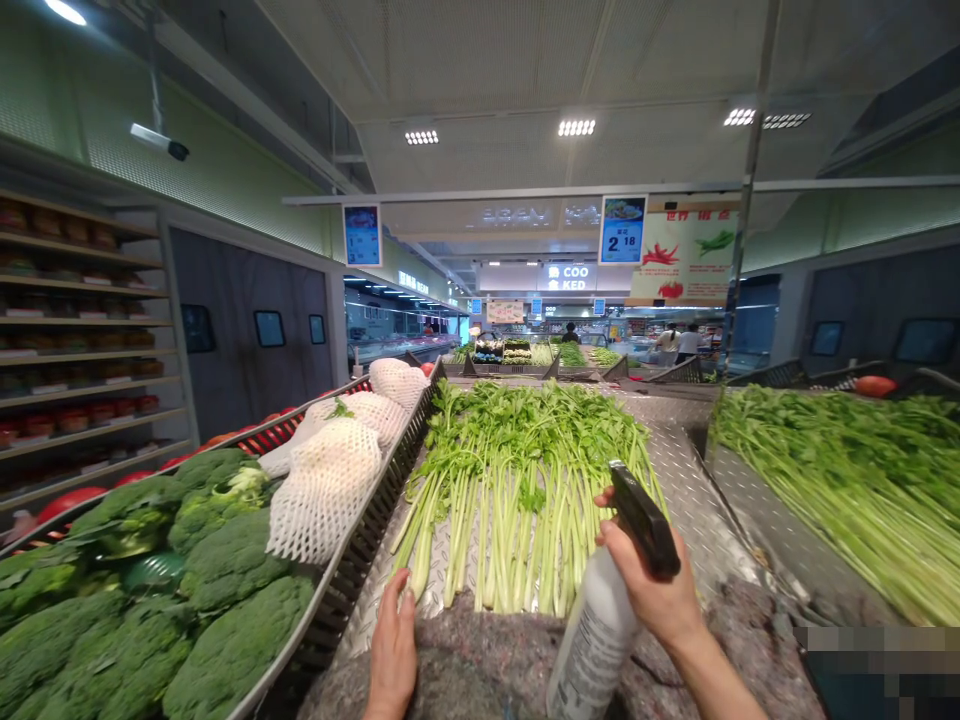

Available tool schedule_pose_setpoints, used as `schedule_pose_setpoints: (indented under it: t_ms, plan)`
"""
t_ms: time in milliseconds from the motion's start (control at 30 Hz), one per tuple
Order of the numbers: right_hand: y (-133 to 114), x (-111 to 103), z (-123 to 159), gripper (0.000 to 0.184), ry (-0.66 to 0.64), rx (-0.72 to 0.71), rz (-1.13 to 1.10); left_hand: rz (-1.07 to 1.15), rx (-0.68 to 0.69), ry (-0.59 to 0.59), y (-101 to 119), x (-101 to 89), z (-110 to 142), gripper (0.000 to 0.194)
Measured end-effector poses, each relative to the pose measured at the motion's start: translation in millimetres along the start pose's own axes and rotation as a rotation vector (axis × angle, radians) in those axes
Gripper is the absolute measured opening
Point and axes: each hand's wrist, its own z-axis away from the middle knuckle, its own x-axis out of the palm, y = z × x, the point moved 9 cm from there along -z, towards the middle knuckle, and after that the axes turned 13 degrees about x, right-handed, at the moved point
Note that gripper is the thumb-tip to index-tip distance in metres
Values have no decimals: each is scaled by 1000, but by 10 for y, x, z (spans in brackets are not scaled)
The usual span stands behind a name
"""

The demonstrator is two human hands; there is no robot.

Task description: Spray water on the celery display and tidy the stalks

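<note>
My right hand is closed around a white spray bottle with a black trigger head, held over the near edge of the display. Its nozzle points toward a bed of green celery stalks lying on a ridged metal tray. My left hand lies flat, fingers together and stretched out, on a grey felt cloth just in front of the celery stems, holding nothing.
Broccoli heads, some in white foam netting, fill a black crate on the left. More greens lie on the right. Shelves line the left wall. People stand far back among other vegetable stands under hanging price signs.
</note>
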Motion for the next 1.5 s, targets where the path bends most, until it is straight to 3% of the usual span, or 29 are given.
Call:
schedule_pose_setpoints:
  t_ms: [133,333,567,800,933,1200,1500]
  plan:
    - [124,-52,-138,25,41,2,7,39,6,62,215,44,-249,41]
    - [177,163,-322,22,26,41,78,107,136,43,848,314,-670,40]
    - [187,354,-439,18,-23,56,96,196,209,-36,1287,668,-819,43]
    - [158,322,-437,14,-12,56,82,176,208,-72,1453,768,-869,44]
    - [221,193,-409,19,34,70,58,166,201,-85,1524,740,-859,43]
    - [292,28,-247,26,-2,26,-34,181,246,-41,1653,679,-844,39]
    - [437,-262,-184,26,126,74,-72,199,269,-79,1807,834,-795,41]
